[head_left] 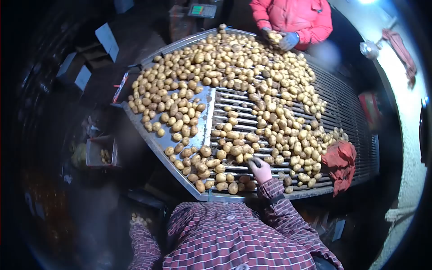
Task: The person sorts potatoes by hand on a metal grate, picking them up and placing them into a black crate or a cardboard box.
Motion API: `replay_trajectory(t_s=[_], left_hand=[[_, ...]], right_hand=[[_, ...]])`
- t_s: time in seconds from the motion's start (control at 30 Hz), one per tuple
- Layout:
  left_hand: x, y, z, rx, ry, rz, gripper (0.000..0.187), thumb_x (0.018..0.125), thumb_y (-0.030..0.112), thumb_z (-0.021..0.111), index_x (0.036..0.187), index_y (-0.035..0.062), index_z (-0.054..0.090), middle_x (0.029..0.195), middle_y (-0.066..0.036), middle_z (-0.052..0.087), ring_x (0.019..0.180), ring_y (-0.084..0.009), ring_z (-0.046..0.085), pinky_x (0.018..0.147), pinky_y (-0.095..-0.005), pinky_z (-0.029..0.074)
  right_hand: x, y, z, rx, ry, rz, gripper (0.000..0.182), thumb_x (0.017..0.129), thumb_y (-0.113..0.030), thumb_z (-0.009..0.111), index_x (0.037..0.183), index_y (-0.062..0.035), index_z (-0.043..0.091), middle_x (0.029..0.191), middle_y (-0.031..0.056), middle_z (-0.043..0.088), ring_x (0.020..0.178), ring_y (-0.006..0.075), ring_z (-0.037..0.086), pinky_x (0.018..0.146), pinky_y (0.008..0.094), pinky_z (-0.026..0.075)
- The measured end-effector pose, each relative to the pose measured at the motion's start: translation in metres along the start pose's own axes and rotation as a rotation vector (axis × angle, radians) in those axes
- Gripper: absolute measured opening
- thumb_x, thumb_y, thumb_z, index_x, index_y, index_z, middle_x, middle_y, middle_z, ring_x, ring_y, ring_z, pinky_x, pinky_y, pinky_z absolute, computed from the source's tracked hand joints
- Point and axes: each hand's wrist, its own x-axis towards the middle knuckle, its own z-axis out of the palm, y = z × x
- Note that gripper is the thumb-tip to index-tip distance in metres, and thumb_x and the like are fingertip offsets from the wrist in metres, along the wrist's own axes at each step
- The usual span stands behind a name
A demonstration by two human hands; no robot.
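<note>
My right hand (260, 171), in a pink glove with dark fingers, reaches over the metal slats (234, 104) at the near side of the sorting table. Its dark fingertips are beside several yellow potatoes (240, 158); whether they grip anything is unclear. A checked sleeve covers that arm. My left arm (144, 245) hangs down at the lower left, off the table. The left hand is dim and blurred there, beside several small potatoes (142, 219), and its fingers cannot be made out. Many potatoes (247, 58) are spread over the table.
Across the table, a person in a red jacket (299, 20) holds potatoes in gloved hands. A red cloth (339, 164) lies at the right edge. To the left are a box (89, 153) holding potatoes and open cartons (107, 42). A digital scale (202, 11) stands behind.
</note>
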Motion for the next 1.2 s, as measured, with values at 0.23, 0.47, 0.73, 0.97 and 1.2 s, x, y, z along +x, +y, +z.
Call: replay_trajectory(t_s=[0.23, 0.47, 0.73, 0.97, 1.2], left_hand=[[0.007, 0.077, 0.109, 0.224, -0.296, 1.177, 0.036, 0.092, 0.003, 0.055, 0.128, -0.0021, 0.051, 0.126, -0.014, 0.057, 0.117, -0.0239, 0.053, 0.104, -0.0353, 0.04], [-0.203, 0.042, 0.303, 1.054, -0.886, 1.852, 0.048, 0.075, 0.005, 0.063, 0.122, 0.0093, 0.055, 0.119, -0.014, 0.056, 0.112, -0.0326, 0.054, 0.098, -0.0435, 0.044], [-0.264, 0.036, 0.352, 1.405, -0.644, 1.587, 0.043, 0.074, 0.019, 0.07, 0.116, 0.0178, 0.063, 0.12, -0.016, 0.052, 0.111, -0.0347, 0.054, 0.097, -0.0428, 0.047], [-0.286, -0.01, 0.41, 1.828, -0.544, 1.537, 0.044, 0.081, 0.031, 0.068, 0.117, 0.006, 0.06, 0.126, -0.018, 0.054, 0.111, -0.033, 0.059, 0.094, -0.0412, 0.049], [-0.277, -0.009, 0.415, 1.902, -0.608, 1.624, 0.043, 0.083, 0.026, 0.067, 0.123, 0.0131, 0.058, 0.119, -0.013, 0.06, 0.109, -0.0304, 0.061, 0.089, -0.0428, 0.051]], right_hand=[[0.032, -0.059, 0.049, -0.743, -0.068, -0.465, 0.05, 0.076, -0.018, 0.067, 0.125, -0.0177, 0.058, 0.129, 0.0101, 0.052, 0.113, 0.0354, 0.05, 0.098, 0.0426, 0.043], [-0.018, -0.03, 0.042, -0.506, -0.139, -0.373, 0.031, 0.082, -0.019, 0.063, 0.113, -0.0159, 0.062, 0.116, 0.0122, 0.056, 0.102, 0.0332, 0.057, 0.086, 0.0434, 0.049], [-0.035, -0.018, 0.011, -0.518, -0.137, -0.289, 0.039, 0.074, -0.021, 0.07, 0.111, -0.0156, 0.062, 0.112, 0.0094, 0.058, 0.105, 0.0302, 0.057, 0.089, 0.0418, 0.047], [-0.022, -0.019, 0.021, -0.564, -0.254, -0.282, 0.05, 0.076, -0.033, 0.071, 0.122, -0.0173, 0.059, 0.118, 0.0092, 0.056, 0.11, 0.0298, 0.054, 0.094, 0.0413, 0.044], [0.028, -0.007, -0.023, -0.161, 0.038, -0.056, 0.027, 0.084, -0.033, 0.064, 0.102, -0.013, 0.07, 0.097, 0.0124, 0.067, 0.09, 0.0312, 0.065, 0.081, 0.0397, 0.053]])
